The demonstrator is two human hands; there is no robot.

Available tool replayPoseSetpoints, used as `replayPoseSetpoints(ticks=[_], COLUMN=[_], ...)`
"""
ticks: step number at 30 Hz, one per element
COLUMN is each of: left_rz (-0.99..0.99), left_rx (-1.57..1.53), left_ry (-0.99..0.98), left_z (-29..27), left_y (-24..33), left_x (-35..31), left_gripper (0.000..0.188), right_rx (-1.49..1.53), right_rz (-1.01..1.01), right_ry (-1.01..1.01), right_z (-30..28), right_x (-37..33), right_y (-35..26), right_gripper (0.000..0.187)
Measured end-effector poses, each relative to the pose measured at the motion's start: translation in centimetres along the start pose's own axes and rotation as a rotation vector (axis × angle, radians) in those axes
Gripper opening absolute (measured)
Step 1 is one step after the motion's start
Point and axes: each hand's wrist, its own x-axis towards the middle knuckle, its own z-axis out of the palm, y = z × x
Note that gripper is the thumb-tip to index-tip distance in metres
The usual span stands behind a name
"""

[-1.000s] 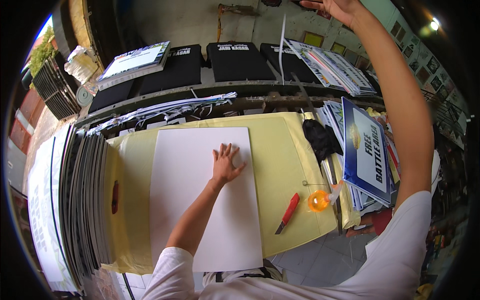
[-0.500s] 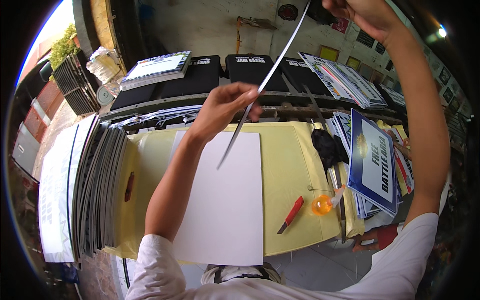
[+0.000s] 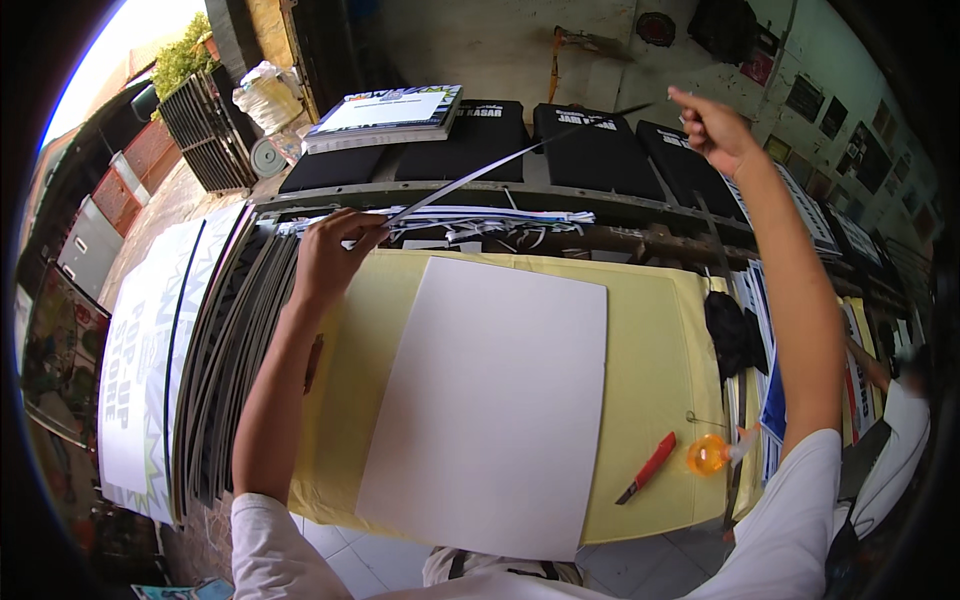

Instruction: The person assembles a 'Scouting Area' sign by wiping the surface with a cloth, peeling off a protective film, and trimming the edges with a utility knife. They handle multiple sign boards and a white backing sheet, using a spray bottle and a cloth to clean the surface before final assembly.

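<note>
My left hand [image 3: 340, 250] pinches one end of a long, thin strip [image 3: 480, 175] above the table's far left edge. The strip slants up to the right, pale near the hand and dark toward its tip. Just beyond that tip is my right hand [image 3: 718, 132], raised, its index finger stretched out and the other fingers partly curled; a small gap shows between finger and strip. Below lies a large blank white board [image 3: 490, 400] on the yellow-covered table [image 3: 660, 380]. A red cutter knife [image 3: 648, 468] rests to its right, beside an orange round bottle [image 3: 708, 455].
Stacked boards [image 3: 235, 370] stand along the left side; a second cutter [image 3: 313, 365] lies near them. Cut strips [image 3: 500, 222] pile behind the table, before black panels [image 3: 595, 150]. A black cloth [image 3: 735, 335] hangs at the right. Another person's white sleeve [image 3: 890, 450] shows far right.
My left hand has moved left and my right hand has come lower. The strip has swung from steep to a shallower slant, and its far end appears free of my right hand. The view has shifted.
</note>
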Motion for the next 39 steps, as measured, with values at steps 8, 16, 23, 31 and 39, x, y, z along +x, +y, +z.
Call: replayPoseSetpoints(ticks=[8, 16, 23, 31, 39], left_rz=[-0.505, -0.884, -0.508, -0.296, -0.224], left_rx=[-0.291, -0.641, -0.066, 0.515, -0.015], left_ry=[-0.421, -0.429, -0.212, 0.147, -0.258], left_z=[2.2, 7.9, 12.9, 14.2, 13.7], left_y=[-23.3, -33.2, -38.6, -32.4, -4.7], left_x=[6.7, 9.5, 7.9, 5.8, -18.5], left_gripper=[0.027, 0.039, 0.049, 0.046, 0.048], right_rx=[0.124, -0.07, -0.347, -0.83, -0.855], right_rz=[0.035, 0.275, 0.076, -0.066, -0.008], right_ry=[0.259, 0.361, 0.451, 0.68, 0.26], right_z=[6.3, 10.4, 12.5, 13.7, 12.1], right_x=[5.4, 7.6, 8.7, 6.1, -20.2], right_y=[18.5, 31.0, 36.5, 35.0, 28.1], right_gripper=[0.02, 0.02, 0.021, 0.042, 0.041])
